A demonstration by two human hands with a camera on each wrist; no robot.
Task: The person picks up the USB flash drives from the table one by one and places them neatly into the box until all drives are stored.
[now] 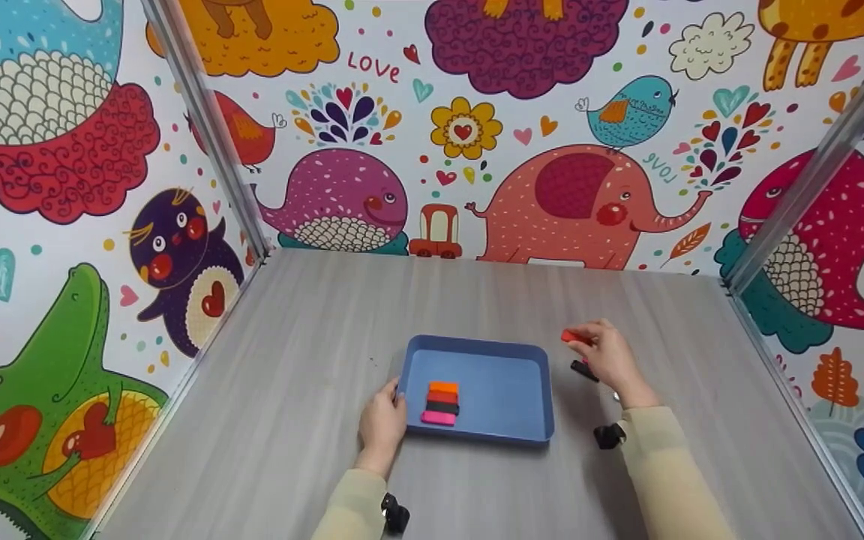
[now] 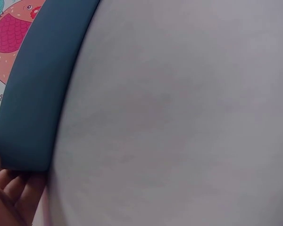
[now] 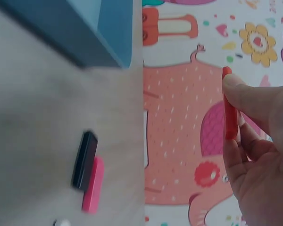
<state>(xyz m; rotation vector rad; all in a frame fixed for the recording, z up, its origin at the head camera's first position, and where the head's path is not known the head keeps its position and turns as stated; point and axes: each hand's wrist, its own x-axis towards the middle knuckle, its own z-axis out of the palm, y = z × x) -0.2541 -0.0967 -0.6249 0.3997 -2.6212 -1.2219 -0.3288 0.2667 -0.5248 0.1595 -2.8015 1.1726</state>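
My left hand point(image 1: 382, 424) grips the left side of a blue rectangular tray point(image 1: 507, 390), thumb at the rim. In the left wrist view its fingers point(image 2: 26, 193) bend round the tray's corner. Inside the tray, at the left, an orange bar point(image 1: 443, 387), a red bar, a black bar and a pink bar point(image 1: 438, 418) lie in a stack-like row. Beyond the tray's right side, my right hand point(image 1: 612, 360) pinches another small red bar point(image 3: 230, 113) between thumb and fingers, held up above the table.
Below the right hand, a black bar point(image 3: 85, 160) and a pink bar point(image 3: 93, 186) lie side by side on the table point(image 1: 312, 337). A small whitish thing point(image 3: 62, 222) sits near them. Printed panels point(image 1: 462, 45) with cartoon animals wall the table at the back and sides.
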